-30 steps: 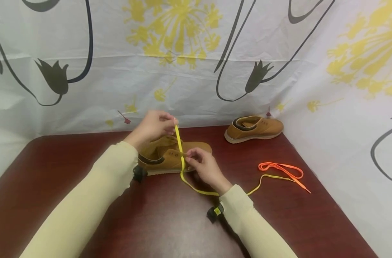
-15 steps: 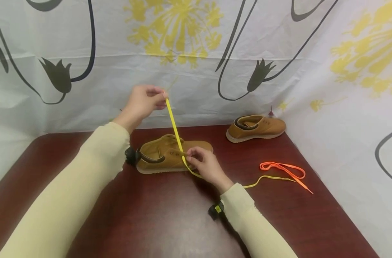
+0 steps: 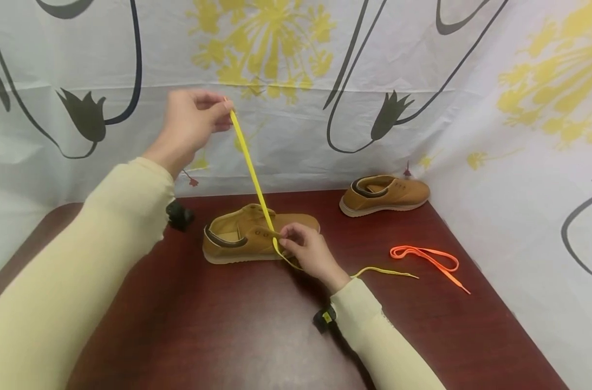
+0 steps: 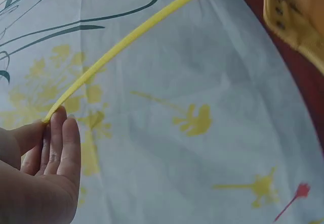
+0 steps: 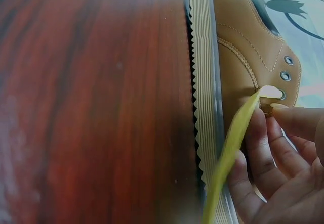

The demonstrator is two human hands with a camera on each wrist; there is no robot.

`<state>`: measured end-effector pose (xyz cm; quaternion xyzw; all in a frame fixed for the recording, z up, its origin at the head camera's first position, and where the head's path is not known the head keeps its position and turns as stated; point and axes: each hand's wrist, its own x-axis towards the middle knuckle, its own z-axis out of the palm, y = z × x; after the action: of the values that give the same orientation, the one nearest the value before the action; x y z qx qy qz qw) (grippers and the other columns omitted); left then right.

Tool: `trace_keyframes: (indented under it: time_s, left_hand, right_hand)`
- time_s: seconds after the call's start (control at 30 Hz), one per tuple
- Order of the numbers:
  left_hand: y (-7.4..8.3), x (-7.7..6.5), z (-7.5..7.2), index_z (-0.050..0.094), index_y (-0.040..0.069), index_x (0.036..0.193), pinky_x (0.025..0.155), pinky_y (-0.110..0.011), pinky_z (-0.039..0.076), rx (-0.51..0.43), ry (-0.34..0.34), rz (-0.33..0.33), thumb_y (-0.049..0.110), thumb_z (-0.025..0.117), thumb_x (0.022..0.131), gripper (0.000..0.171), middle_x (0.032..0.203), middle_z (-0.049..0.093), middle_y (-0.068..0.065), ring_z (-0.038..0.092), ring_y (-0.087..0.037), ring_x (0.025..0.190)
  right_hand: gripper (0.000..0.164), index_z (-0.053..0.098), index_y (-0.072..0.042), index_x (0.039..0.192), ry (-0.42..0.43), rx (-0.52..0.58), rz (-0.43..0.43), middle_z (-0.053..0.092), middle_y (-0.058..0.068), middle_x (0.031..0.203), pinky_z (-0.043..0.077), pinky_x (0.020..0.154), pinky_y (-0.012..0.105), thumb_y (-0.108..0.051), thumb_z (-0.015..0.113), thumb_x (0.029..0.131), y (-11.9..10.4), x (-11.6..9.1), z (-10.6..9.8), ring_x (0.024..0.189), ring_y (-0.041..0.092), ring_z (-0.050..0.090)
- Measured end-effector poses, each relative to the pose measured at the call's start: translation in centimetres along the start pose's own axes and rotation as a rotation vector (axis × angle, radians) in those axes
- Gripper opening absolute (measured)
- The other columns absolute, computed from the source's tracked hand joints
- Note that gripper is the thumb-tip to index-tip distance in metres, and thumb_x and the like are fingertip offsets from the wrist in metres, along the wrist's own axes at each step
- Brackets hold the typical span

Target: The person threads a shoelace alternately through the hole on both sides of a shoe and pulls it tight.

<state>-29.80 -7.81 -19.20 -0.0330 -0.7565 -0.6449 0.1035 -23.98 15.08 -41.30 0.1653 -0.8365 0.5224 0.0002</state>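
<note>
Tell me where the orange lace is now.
In the head view, the orange lace lies at right on the table, closer in than the far shoe, beside the tip of the yellow lace.

In the head view, a tan, pale-soled shoe (image 3: 398, 198) sits at 3 o'clock on the red-brown wood-grained tabletop (image 3: 257, 325); a flat, bright-orange looped shoelace (image 3: 434, 263) lies at 4 o'clock. White cloth (image 3: 296, 141) printed with yellow and grey flowers hangs at 12 o'clock.

- Long sleeves (image 3: 88, 244) are pale yellow.
- A black device (image 3: 180, 215) sits by the left cuff (image 3: 142, 176).
- The right-wrist device (image 3: 319, 324) has a yellow patch (image 3: 327, 317).
- Left hand (image 3: 188, 122) and right hand (image 3: 309, 250) are bare.
</note>
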Motion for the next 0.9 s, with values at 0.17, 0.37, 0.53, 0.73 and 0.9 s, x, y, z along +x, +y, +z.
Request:
trace_keyframes:
  time_s: [0.17,0.37,0.53,0.73,0.9]
  left_hand:
    - [2.7,-0.2,-0.9,0.067,0.003,0.107,0.092,-0.028,0.059,-0.009,0.018,0.08,0.014,0.069,0.095,0.017,0.093,0.07,0.003,0.071,-0.011,0.085]
    - [4.7,-1.3,-0.9,0.069,0.004,0.117,0.096,-0.027,0.057,0.04,0.017,0.172,0.022,0.069,0.095,0.028,0.102,0.07,0.004,0.07,-0.012,0.095]
    - [5.5,-2.0,-0.5,0.07,0.005,0.111,0.094,-0.029,0.058,-0.114,-0.041,0.218,0.018,0.071,0.094,0.022,0.1,0.072,-0.001,0.072,-0.019,0.095]
    - [4.9,-2.9,0.9,0.068,0.001,0.107,0.087,-0.031,0.061,-0.315,-0.165,0.119,0.008,0.07,0.094,0.015,0.093,0.074,-0.01,0.074,-0.022,0.082]
    - [3.2,-4.2,2.4,0.071,-0.002,0.119,0.082,-0.024,0.06,-0.273,-0.145,0.115,0.006,0.071,0.093,0.028,0.104,0.074,-0.008,0.069,-0.013,0.08]
  right_hand:
    - [0.006,0.065,-0.004,0.103,-0.007,0.031,0.003,0.069,0.014,0.098,0.059,0.07,0.029,-0.004,0.065,0.097,-0.1,0.1,0.3,0.076,0.016,0.068]
    - [0.006,0.066,-0.007,0.103,-0.006,0.019,0.032,0.07,0.012,0.099,0.06,0.072,0.032,-0.006,0.064,0.098,-0.2,0.0,0.2,0.079,0.021,0.069]
    - [0.007,0.066,-0.007,0.105,0.0,0.009,0.041,0.07,0.012,0.1,0.06,0.073,0.034,-0.007,0.063,0.099,-0.1,-0.1,0.0,0.08,0.021,0.069]
    - [0.007,0.066,-0.006,0.105,0.006,0.025,0.044,0.069,0.012,0.101,0.061,0.072,0.033,-0.006,0.063,0.099,0.2,-0.1,-0.1,0.077,0.018,0.068]
    - [0.007,0.066,-0.006,0.105,0.014,0.038,0.05,0.07,0.012,0.101,0.06,0.071,0.032,-0.006,0.064,0.098,0.2,-0.2,0.0,0.075,0.018,0.068]
